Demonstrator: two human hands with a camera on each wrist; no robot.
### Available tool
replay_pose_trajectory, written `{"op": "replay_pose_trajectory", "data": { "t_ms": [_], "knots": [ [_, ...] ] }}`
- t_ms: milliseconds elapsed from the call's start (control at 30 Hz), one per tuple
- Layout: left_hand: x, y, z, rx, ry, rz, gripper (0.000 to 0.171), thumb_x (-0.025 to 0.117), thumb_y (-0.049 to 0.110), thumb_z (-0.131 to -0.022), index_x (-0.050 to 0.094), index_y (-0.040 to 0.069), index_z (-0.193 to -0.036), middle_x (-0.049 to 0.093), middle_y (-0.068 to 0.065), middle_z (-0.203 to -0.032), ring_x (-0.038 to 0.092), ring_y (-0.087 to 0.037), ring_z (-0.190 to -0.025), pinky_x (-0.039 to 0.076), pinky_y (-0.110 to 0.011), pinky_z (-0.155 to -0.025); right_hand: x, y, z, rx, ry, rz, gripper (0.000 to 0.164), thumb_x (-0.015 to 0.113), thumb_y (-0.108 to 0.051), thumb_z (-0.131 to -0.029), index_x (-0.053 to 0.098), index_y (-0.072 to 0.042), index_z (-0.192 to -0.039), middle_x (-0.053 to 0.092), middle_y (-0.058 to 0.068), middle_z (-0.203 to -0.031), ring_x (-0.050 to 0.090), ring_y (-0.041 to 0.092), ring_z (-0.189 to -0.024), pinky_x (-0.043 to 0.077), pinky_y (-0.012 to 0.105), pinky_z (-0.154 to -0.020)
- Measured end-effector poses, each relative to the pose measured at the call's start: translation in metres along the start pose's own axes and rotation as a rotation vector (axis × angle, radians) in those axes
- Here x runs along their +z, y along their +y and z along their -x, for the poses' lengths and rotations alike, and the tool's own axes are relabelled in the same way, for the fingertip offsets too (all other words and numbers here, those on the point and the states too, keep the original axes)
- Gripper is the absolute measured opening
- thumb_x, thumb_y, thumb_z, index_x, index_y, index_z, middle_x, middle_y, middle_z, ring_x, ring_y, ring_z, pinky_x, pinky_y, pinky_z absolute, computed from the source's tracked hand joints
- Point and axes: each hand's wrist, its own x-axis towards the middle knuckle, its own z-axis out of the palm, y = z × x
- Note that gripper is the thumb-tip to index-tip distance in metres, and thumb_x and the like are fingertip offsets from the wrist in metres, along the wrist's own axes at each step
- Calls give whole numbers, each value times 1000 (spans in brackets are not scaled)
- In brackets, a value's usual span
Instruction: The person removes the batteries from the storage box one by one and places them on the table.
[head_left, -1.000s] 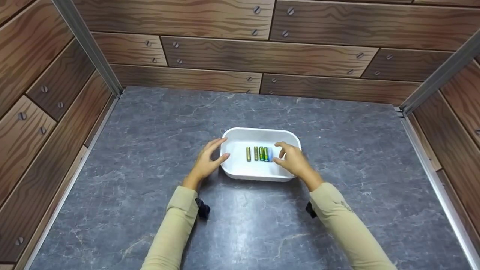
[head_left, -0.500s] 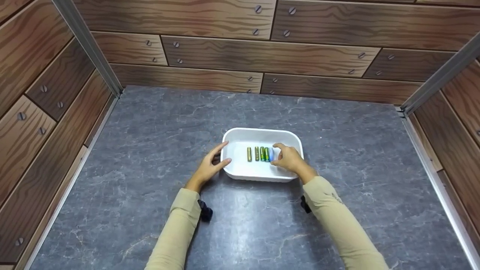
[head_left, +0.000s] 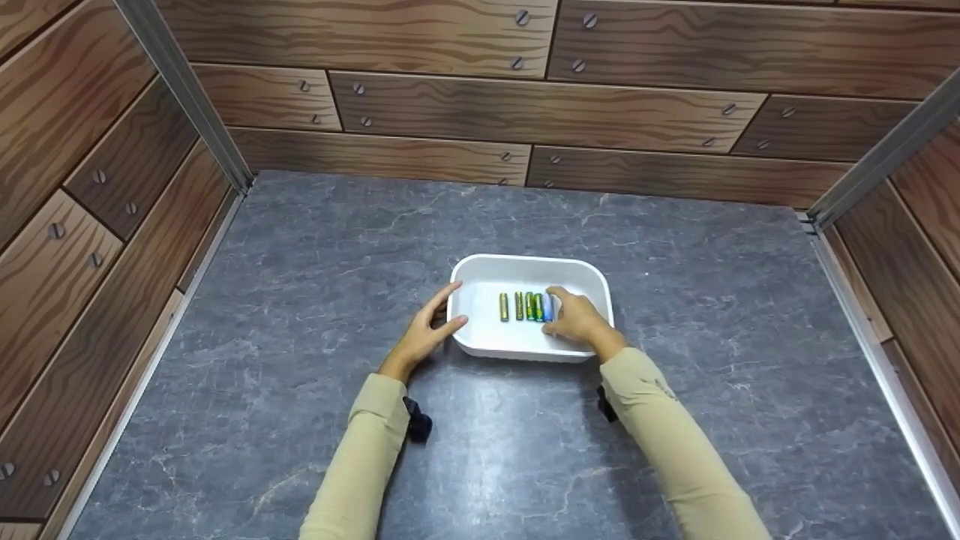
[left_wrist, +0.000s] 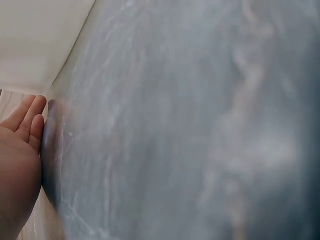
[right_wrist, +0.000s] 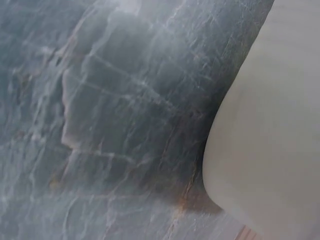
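In the head view a white tray (head_left: 480, 343) holds a row of small batteries lying side by side. A gold one (head_left: 504, 307) lies apart at the left; closer together are another gold battery (head_left: 519, 306), two green-and-gold batteries (head_left: 534, 307) and a blue battery (head_left: 548, 307) at the right end. My right hand (head_left: 579, 319) reaches inside the tray, its curled index finger and thumb at the two ends of the blue battery. My left hand (head_left: 424, 336) rests at the tray's left end, thumb and fingers spread and fairly straight; its fingers (left_wrist: 31, 117) meet the tray's outer wall (left_wrist: 40, 45).
The tray stands on a grey marbled tabletop (head_left: 360, 247). Wood-plank panels (head_left: 450, 97) rise behind and at both sides, joined by metal corner posts (head_left: 187, 90). The right wrist view shows the tray's outer wall (right_wrist: 270, 140) and tabletop.
My right hand has moved left within the tray, its fingertips now closer around the blue battery. My left hand has come nearer the tray's left rim. The head view has shifted slightly.
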Motion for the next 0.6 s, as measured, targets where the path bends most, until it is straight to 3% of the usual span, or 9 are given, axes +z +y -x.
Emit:
{"op": "replay_pose_trajectory", "data": {
  "t_ms": [267,600],
  "knots": [
    [1,0,0,-7,7,2,63,61,7,-93,33,3,-149,47,-32,-141,51,-46,-124,43,-47,-107,1,1,-3,-18,21,17,66,74,-9,-77,46,6,-135,64,19,-82,57,25,-74,50,38,-76],
    [0,-1,0,-18,7,5,65,63,8,-92,33,4,-149,46,-32,-142,49,-47,-127,42,-48,-109,3,0,-1,-28,33,18,57,71,-7,-80,49,7,-131,58,13,-77,53,21,-73,45,30,-69]
  ]
}}
